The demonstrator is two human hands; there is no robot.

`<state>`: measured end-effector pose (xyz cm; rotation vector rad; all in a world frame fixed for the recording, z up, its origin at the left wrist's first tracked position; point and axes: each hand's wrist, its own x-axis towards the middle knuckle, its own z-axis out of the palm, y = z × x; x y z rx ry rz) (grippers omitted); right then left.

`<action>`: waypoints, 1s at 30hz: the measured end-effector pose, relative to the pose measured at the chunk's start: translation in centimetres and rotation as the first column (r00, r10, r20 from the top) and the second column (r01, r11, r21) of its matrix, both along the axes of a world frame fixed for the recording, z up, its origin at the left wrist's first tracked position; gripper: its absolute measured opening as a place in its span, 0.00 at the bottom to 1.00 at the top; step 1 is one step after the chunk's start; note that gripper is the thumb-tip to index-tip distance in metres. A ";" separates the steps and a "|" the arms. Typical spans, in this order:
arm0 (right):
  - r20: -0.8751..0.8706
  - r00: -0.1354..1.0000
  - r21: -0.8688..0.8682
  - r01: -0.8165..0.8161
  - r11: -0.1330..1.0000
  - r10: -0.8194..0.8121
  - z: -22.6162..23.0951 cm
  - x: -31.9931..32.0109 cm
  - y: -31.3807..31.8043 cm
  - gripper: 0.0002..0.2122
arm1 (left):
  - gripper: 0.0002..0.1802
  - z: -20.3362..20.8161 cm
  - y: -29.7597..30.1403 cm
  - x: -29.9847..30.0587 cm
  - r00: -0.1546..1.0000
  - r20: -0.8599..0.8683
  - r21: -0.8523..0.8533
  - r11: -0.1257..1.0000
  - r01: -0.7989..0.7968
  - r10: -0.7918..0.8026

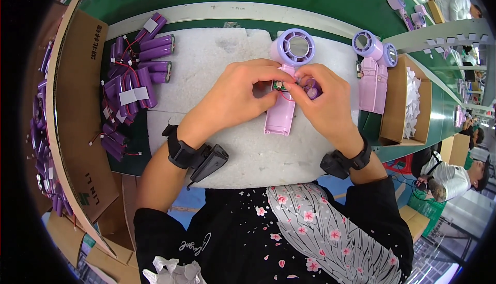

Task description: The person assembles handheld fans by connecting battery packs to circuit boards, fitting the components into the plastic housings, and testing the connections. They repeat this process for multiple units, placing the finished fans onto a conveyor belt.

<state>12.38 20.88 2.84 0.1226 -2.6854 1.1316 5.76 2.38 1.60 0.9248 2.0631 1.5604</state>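
A pink and purple hand-held fan body [281,116] lies open on a white foam pad [217,67], its round purple head [293,46] pointing away from me. My left hand [240,95] pinches the small green circuit board and red wire at the fan's neck. My right hand [323,95] works at the same spot and holds a purple battery cell [313,89] between its fingers. Both wrists carry black strapped devices.
Several purple battery cells with red wires [132,77] lie left of the pad. A brown cardboard flap [77,119] stands at far left. Two more pink fans [373,72] lie to the right beside a cardboard box [408,103]. Other people work at right.
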 end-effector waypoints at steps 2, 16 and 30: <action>0.180 0.983 -0.064 -0.031 0.997 0.042 1.2 -0.1 0.1 0.14 | 0.18 -0.1 0.0 0.1 1.000 -0.023 -0.007 1.000 0.004 -0.005; 0.666 0.702 -0.525 0.204 0.826 0.250 3.8 -1.2 3.9 0.17 | 0.16 -0.6 -0.9 -1.2 0.986 -0.004 0.048 0.985 -0.168 0.168; -0.010 0.962 0.345 -0.253 0.904 0.273 2.1 0.8 2.9 0.04 | 0.17 -0.3 -0.9 -0.9 0.983 0.092 -0.026 0.987 -0.158 0.159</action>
